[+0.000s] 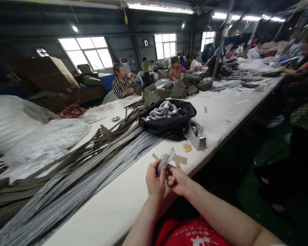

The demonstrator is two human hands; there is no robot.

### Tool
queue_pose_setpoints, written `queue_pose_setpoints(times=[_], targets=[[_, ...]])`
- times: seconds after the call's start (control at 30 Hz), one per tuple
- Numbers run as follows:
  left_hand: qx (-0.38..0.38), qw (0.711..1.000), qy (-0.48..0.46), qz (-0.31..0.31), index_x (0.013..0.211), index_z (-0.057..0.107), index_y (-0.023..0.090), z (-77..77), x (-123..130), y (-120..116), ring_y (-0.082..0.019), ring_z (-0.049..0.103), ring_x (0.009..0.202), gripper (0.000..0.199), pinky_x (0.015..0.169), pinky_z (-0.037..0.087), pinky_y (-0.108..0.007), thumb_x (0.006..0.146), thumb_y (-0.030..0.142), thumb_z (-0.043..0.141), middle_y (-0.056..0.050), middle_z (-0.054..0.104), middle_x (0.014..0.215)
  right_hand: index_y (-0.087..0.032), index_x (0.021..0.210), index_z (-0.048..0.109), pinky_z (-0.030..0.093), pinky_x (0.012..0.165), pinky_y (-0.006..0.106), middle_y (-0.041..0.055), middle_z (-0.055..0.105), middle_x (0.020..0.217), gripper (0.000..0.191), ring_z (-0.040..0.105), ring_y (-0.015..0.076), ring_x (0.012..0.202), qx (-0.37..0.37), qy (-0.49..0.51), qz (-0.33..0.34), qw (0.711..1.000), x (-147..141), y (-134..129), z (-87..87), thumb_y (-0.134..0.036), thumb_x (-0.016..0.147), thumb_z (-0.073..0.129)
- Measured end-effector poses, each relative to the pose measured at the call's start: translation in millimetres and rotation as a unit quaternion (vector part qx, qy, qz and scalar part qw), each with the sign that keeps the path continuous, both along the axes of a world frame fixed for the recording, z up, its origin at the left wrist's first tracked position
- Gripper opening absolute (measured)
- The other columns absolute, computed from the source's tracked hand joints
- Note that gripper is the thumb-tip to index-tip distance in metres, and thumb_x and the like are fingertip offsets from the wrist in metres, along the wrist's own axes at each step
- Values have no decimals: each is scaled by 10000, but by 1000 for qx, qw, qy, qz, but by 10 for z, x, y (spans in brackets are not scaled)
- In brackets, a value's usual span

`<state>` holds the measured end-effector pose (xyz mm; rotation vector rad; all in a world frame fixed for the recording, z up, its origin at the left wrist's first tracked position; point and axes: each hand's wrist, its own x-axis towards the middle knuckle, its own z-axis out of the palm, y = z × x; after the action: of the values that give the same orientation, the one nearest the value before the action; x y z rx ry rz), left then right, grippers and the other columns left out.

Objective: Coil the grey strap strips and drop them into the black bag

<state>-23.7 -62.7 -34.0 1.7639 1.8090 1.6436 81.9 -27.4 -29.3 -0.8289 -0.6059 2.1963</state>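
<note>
Near the table's front edge, my left hand point(155, 177) is closed around a small grey piece point(163, 162) partly wrapped in clear plastic. My right hand point(177, 179) meets it from the right, fingers curled and pressed together at the lower end of the piece; what those fingers pinch is hidden. Just beyond my hands, brown paper strips point(180, 159) lie crossed on the white table. A yellow-rimmed roll of tape point(186, 147) rests a little farther right, beside a grey tape dispenser point(200, 141).
A black bag point(166, 127) full of white-wrapped rings stands ahead. Long olive straps point(74, 163) and plastic-wrapped strips point(92, 171) cover the left side of the white table point(110, 205). Olive bags point(179, 89) are heaped farther back, and a person in stripes point(121, 85) sits across.
</note>
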Motion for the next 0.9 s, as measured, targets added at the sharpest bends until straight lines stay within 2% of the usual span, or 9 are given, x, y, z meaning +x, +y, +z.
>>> queue_pose_setpoints(times=[0.23,0.33,0.43,0.53,0.63,0.7,0.77,0.83,0.9], targets=[[-60,997,-44,-23,1126,593,215,-5,56,87,-210,578,1022,307,899,486,-373,922,407,469,-85,604,1048,-215,790,463,161,303,143,-132,400,472,261,209,16,290,43,13,-13,999,97,22,-10,-393,766,652],[-111,984,-119,-66,1154,569,213,-19,85,102,-172,633,861,347,785,531,-309,919,445,463,-43,654,933,-200,748,479,183,295,151,-121,423,463,281,230,17,282,77,3,-11,997,166,19,12,-415,745,660],[-131,975,-175,-45,1119,590,189,-36,94,119,-130,614,632,388,615,537,-254,889,487,492,-16,649,791,-173,721,522,276,325,158,-75,514,524,280,347,25,315,124,-20,4,992,241,-17,27,-417,755,653],[-152,953,-257,-40,1142,580,172,-23,74,153,-94,538,445,452,441,492,-221,859,518,518,17,613,678,-173,1020,586,408,417,178,-34,603,668,312,520,71,437,244,-107,-1,964,342,-105,41,-361,779,648],[-171,925,-335,-60,1127,586,150,18,66,174,-100,534,410,486,376,461,-206,813,520,575,33,585,596,-237,1282,484,540,632,260,48,658,1003,601,660,162,774,398,-202,-7,895,473,-176,83,-241,725,709],[-187,912,-357,-77,1100,601,137,43,87,165,-106,529,399,482,360,452,-207,793,508,596,45,557,546,-251,1239,547,547,762,319,69,646,1112,507,648,201,913,495,-264,-4,828,561,-168,129,-197,753,682],[-201,909,-354,-86,1083,620,133,57,123,143,-99,482,354,460,336,436,-213,794,490,591,70,503,487,-243,1114,648,520,835,361,70,675,1026,287,634,216,920,577,-343,-26,740,636,-104,178,-184,839,588],[-201,923,-317,-90,1040,658,141,54,155,123,-102,487,366,398,359,455,-224,795,448,590,61,522,489,-240,1041,699,473,909,404,88,675,993,243,604,245,976,630,-422,-63,649,689,0,215,-173,885,525],[-181,946,-249,-97,982,696,160,32,161,116,-130,592,503,310,480,524,-245,796,385,590,10,647,618,-246,1045,710,432,961,423,97,656,1079,256,568,264,1051,656,-462,-83,590,710,120,220,-163,883,530]])
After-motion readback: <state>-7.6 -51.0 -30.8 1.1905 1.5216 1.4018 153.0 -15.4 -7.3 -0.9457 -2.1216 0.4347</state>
